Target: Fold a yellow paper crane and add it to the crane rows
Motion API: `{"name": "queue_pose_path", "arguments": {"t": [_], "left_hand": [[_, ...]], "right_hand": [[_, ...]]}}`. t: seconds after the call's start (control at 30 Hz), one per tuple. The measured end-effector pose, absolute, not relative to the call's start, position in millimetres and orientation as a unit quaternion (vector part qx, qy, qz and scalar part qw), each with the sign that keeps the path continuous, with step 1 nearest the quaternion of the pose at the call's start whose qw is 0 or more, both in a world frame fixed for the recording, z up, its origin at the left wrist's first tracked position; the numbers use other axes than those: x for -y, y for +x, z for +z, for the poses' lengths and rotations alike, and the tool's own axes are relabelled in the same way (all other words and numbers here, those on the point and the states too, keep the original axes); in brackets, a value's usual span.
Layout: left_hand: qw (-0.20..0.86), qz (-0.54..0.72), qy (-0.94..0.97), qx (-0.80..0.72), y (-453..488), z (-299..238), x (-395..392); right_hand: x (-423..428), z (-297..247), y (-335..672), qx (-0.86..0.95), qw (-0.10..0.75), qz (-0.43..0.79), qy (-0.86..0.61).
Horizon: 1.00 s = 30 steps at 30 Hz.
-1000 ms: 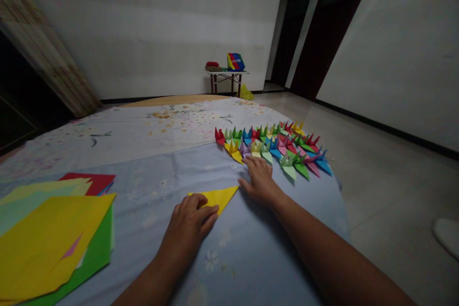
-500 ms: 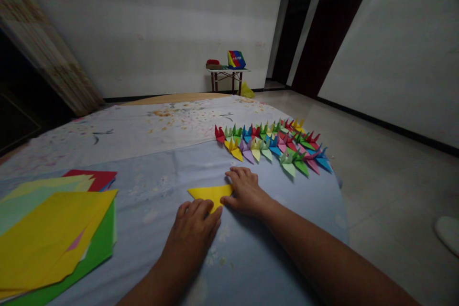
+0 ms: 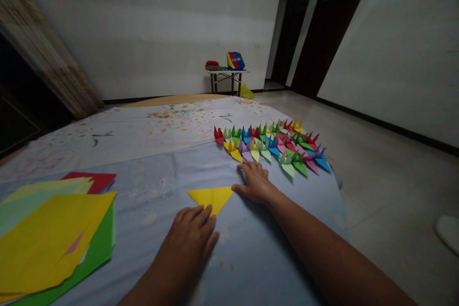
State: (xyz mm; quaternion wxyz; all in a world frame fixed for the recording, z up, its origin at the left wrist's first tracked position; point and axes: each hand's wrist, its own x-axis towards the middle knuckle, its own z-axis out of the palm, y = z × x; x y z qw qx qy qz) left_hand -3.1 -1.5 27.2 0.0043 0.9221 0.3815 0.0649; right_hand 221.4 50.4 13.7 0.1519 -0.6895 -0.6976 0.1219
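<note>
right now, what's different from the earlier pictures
The right hand has slid right, from over the yellow paper triangle to its right corner. The left hand, over the triangle's left side a second ago, is now at its near point. The paper cranes and paper stack stayed put.

The left side was passable, the far right crowded.
Open blue tablecloth (image 3: 145,229) stretched between the paper stack (image 3: 39,244) and the left hand (image 3: 190,233), room enough to pass. Rows of origami cranes (image 3: 271,145) barred the far right, just beyond the right hand (image 3: 255,182); a folded yellow paper triangle (image 3: 212,195) lay between both hands.
</note>
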Motion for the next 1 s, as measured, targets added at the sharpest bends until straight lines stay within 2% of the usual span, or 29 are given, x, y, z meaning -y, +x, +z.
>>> {"name": "queue_pose_path", "arguments": {"t": [0.2,0.4,0.53,0.8,1.0], "left_hand": [[0.033,0.09,0.917,-0.387,-5.3,26.6,0.1],[0.049,0.087,0.914,-0.393,-2.5,31.9,0.3],[0.045,0.093,0.914,-0.393,-5.8,29.5,-2.7],[0.088,0.09,0.911,-0.393,-16.9,29.2,-10.9],[0.104,0.085,0.907,-0.398,-15.6,32.5,-9.3]], "right_hand": [[-54.0,15.6,232.3,0.681,0.155,0.099,-0.709],[-43.6,22.8,212.6,0.716,0.251,0.063,-0.648],[-38.6,15.8,192.9,0.762,0.21,0.097,-0.605],[-53.8,11.1,218.2,0.697,0.178,0.108,-0.686],[-47.0,15.5,207.4,0.739,0.269,0.078,-0.613]]}}
